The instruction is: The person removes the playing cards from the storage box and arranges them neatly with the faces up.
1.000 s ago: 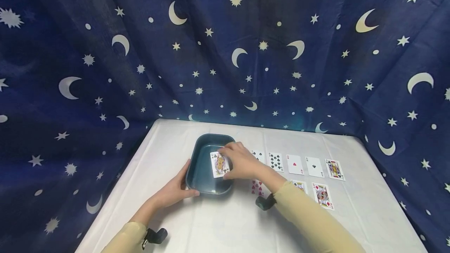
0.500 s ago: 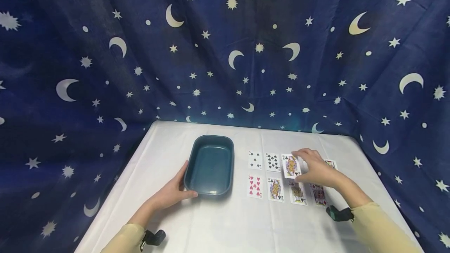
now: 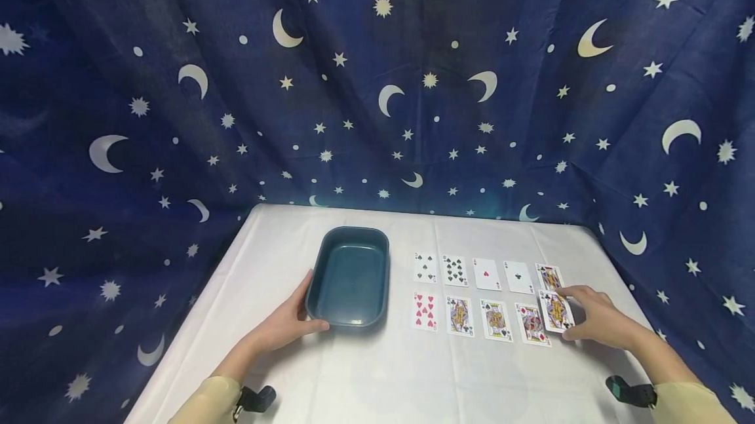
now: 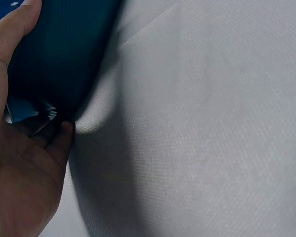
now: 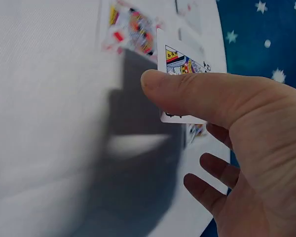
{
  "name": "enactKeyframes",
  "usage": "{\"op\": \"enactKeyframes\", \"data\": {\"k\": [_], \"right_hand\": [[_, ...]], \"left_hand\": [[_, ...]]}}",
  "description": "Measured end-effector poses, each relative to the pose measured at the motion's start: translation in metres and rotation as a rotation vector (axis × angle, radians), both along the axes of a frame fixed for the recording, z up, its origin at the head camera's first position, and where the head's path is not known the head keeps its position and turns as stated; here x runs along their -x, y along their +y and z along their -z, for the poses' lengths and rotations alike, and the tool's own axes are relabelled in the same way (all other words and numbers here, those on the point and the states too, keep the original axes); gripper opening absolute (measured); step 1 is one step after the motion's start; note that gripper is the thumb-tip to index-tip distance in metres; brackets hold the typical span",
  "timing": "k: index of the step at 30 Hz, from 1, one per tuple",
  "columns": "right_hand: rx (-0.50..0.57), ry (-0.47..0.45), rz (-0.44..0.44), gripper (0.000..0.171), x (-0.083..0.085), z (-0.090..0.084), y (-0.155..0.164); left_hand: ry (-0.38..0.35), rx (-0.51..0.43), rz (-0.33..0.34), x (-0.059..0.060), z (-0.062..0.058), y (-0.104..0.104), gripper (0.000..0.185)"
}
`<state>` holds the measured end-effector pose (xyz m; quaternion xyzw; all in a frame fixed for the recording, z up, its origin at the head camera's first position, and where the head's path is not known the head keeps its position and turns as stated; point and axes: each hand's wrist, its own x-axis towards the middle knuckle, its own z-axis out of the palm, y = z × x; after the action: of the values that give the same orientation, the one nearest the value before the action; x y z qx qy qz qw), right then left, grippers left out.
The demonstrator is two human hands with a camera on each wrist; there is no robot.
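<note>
My right hand (image 3: 601,319) pinches a face card of clubs (image 3: 556,312) between thumb and fingers, at the right end of the lower row of playing cards. In the right wrist view, the thumb lies across the card's (image 5: 170,59) face and a shadow falls below it, so it is tilted above the cloth. A diamond face card (image 3: 533,329) lies just left of it, and another face card (image 3: 549,276) lies behind. My left hand (image 3: 286,322) holds a dark teal tray (image 3: 348,324) at its near left corner, thumb against the front wall.
Face-up cards lie in two rows on the white cloth (image 3: 389,378). They include a red ace (image 3: 487,274), a black ace (image 3: 518,278) and a heart number card (image 3: 424,312). A blue curtain (image 3: 354,83) with moons and stars hangs behind and beside the table.
My right hand has carried the card from above the tray rightward, past the rows, to the lower row's right end. My left hand has stayed on the tray. The view has shifted slightly.
</note>
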<state>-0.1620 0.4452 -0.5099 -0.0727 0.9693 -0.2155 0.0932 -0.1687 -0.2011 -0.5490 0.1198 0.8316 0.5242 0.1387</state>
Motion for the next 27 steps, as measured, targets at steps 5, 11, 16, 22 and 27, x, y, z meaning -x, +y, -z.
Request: {"op": "enactKeyframes", "data": {"k": [5,11,16,22,27], "right_hand": [[-0.016,-0.022,0.013,0.096,-0.007,0.009,0.012],[-0.024,-0.045,0.023,0.097,-0.010,0.014,0.016],[-0.029,-0.055,0.018,0.097,-0.012,0.014,0.018],[-0.028,-0.055,0.016,0.096,-0.013,0.015,0.019],[-0.034,-0.062,0.015,0.096,-0.013,0.014,0.017]], "left_hand": [[0.004,0.003,0.002,0.000,0.002,-0.001,0.121],[-0.005,0.019,0.008,0.002,0.004,-0.002,0.122],[-0.014,0.021,0.006,0.003,0.005,-0.001,0.123],[-0.008,0.006,0.008,0.001,0.002,0.000,0.121],[-0.011,0.015,0.000,0.000,0.000,0.000,0.120]]}}
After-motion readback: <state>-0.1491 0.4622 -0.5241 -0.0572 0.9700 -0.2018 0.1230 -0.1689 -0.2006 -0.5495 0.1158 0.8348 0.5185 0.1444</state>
